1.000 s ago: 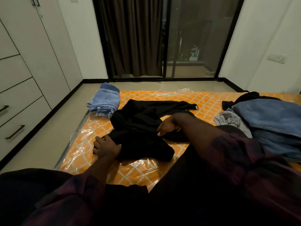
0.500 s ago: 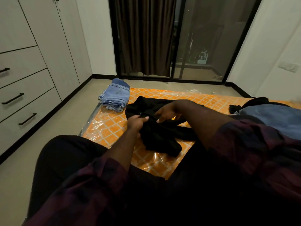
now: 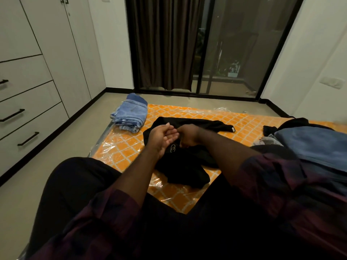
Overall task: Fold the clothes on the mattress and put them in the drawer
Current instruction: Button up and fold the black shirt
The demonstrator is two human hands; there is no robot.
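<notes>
Item: black garment (image 3: 184, 166), crumpled on orange mattress (image 3: 127, 147). Left hand (image 3: 163, 136): fingers apart, relaxed, palm up. Right hand (image 3: 187, 136): fingers curled into black garment. Folded jeans (image 3: 129, 115) at mattress corner.

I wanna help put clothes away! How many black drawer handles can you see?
3, stacked on the drawers at left: top handle, cut off by the picture's edge; middle handle below it; bottom handle lowest. More may be hidden outside the view.

one black garment (image 3: 187, 166); three drawer handles (image 3: 28, 138) (image 3: 12, 115) (image 3: 3, 82)
</notes>
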